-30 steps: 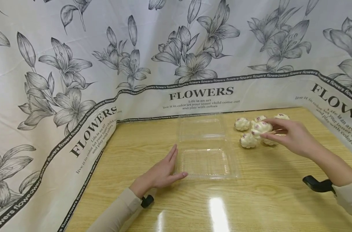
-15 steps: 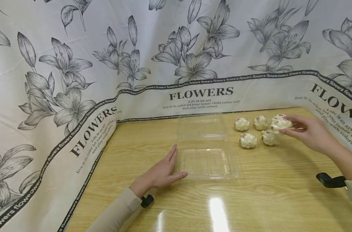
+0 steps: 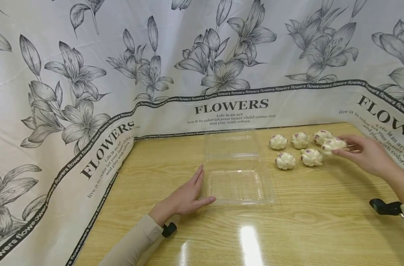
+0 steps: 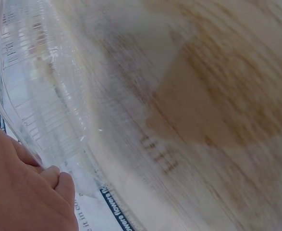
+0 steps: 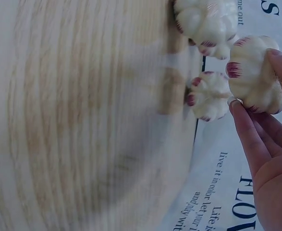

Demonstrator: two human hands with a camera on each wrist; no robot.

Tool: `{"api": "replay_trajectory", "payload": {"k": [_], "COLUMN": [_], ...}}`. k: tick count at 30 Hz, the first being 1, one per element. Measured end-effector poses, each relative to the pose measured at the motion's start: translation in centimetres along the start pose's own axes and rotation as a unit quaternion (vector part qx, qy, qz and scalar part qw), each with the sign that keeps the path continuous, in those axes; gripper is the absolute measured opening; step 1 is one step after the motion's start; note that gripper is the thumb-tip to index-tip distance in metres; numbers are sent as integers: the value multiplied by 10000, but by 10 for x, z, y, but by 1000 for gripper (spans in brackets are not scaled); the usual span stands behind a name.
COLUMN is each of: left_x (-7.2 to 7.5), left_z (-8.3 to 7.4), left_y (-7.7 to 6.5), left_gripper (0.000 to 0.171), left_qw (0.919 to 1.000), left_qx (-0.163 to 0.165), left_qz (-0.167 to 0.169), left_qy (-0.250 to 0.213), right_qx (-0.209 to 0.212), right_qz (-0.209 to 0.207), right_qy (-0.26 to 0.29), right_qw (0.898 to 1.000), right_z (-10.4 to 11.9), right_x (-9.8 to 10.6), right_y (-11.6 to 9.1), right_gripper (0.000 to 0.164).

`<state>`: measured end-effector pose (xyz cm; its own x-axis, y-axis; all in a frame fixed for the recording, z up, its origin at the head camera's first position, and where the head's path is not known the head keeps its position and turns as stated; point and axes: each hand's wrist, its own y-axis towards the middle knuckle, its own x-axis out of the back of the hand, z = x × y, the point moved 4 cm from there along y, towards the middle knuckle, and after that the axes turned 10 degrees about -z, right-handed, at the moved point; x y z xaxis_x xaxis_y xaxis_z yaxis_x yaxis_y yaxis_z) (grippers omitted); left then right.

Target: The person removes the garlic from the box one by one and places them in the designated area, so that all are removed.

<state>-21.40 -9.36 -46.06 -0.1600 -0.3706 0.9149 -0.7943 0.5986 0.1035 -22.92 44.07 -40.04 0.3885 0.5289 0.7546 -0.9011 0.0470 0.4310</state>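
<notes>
My right hand [image 3: 368,153] pinches a white garlic bulb [image 3: 334,146] with purple marks between thumb and fingers, at the right end of a group of bulbs. Close up in the right wrist view, this garlic bulb [image 5: 256,74] sits at the fingertips, with another bulb [image 5: 210,96] beyond it. A clear plastic clamshell box [image 3: 236,201] lies with its lid [image 3: 230,146] folded back toward the curtain. Against the box's left side rests my left hand [image 3: 183,195], fingers straight and thumb at the near left corner. In the left wrist view its fingers touch the clear rim.
Several more garlic bulbs stand in two loose rows right of the box, among them a near one [image 3: 285,161] and a far one [image 3: 277,142]. A white flower-printed curtain [image 3: 228,114] borders the wooden table [image 3: 298,229] at the back and sides.
My right hand has carried the garlic bulb rightward from over the middle of the group to its right end, uncovering the other bulbs. The left hand and box have stayed put.
</notes>
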Motion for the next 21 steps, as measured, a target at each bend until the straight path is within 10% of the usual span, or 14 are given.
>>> {"api": "replay_trajectory", "payload": {"k": [21], "left_x": [3], "left_z": [-1], "left_y": [-1], "left_gripper": [99], "left_qw": [10000], "left_qx": [-9], "left_qz": [54], "left_qy": [-70], "right_qx": [-297], "right_qz": [412], "right_qy": [18], "right_qw": [9987], "right_z": [-37], "right_x": [-11], "right_y": [-7], "right_gripper": [58]}}
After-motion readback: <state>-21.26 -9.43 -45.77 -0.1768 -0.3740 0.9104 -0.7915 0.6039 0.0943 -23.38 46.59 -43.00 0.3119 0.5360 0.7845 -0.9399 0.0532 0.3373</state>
